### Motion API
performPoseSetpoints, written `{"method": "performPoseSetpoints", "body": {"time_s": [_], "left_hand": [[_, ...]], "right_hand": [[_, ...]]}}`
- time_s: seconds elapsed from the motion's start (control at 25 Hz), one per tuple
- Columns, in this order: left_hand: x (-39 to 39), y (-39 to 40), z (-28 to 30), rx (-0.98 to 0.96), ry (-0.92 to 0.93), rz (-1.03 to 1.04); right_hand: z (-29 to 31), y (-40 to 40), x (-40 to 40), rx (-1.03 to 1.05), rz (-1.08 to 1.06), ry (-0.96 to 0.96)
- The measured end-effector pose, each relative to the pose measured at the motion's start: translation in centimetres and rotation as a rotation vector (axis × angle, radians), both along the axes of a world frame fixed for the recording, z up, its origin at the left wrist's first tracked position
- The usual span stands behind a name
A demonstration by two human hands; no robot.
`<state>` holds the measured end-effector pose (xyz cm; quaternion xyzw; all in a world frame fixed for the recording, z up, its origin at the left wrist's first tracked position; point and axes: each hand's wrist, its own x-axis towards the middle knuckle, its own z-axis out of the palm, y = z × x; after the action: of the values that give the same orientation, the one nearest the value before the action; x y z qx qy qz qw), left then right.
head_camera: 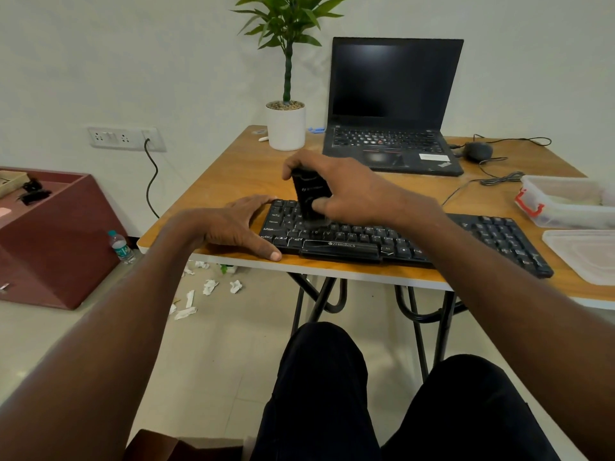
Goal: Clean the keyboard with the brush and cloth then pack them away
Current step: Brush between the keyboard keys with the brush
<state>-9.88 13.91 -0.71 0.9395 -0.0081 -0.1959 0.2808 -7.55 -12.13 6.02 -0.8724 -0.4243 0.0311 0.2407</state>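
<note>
Right hand (346, 188) grips brush (311, 197) on Zebronics keyboard (399, 241); left hand (233, 224), fingers flat, steadies it. Wiping and packing remain.

A black plastic keyboard (409, 242) lies along the near edge of the wooden worktop (233, 168). The right hand (349, 191) grips a black brush (309, 197) upright, its bristles down on the keys at the keyboard's left part. The left hand (239, 224) rests flat at the keyboard's left end, thumb along its front edge. Toward the far edge stand an open black laptop (392, 104) and a white potted plant (286, 124). At the right edge sit a clear plastic box (565, 201) and a clear lid (585, 254).
</note>
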Motion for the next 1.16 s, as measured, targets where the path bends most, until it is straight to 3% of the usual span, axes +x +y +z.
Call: {"method": "performPoseSetpoints", "body": {"time_s": [0.2,0.36,0.48,0.6,0.72,0.8,0.88,1.16], "left_hand": [[-0.1,-0.1,0.1,0.000,0.004,-0.004],[-0.2,-0.1,0.1,-0.013,0.010,0.005],[-0.3,-0.2,0.1,-0.023,0.011,0.008],[-0.4,-0.1,0.0,-0.042,0.018,0.008],[-0.7,-0.5,0.2,-0.195,0.028,0.032],[-0.6,-1.3,0.5,-0.377,-0.045,0.076],[-0.3,-2.2,0.7,-0.443,-0.093,0.060],[0.5,-4.4,-0.5,-0.190,-0.090,-0.082]], "right_hand": [[0.9,-0.4,1.0,-0.143,-0.117,0.001],[-0.2,0.0,0.7,0.112,-0.086,0.106],[-1.1,-1.2,1.0,0.049,-0.178,0.035],[-1.1,-2.7,1.7,0.113,-0.235,0.121],[-1.9,-3.6,1.2,0.285,-0.253,0.076],[-2.4,-3.9,0.8,0.431,-0.291,0.042],[-2.6,-4.3,0.7,0.514,-0.321,-0.031],[-5.0,-6.0,-0.2,0.564,-0.287,-0.032]]}}
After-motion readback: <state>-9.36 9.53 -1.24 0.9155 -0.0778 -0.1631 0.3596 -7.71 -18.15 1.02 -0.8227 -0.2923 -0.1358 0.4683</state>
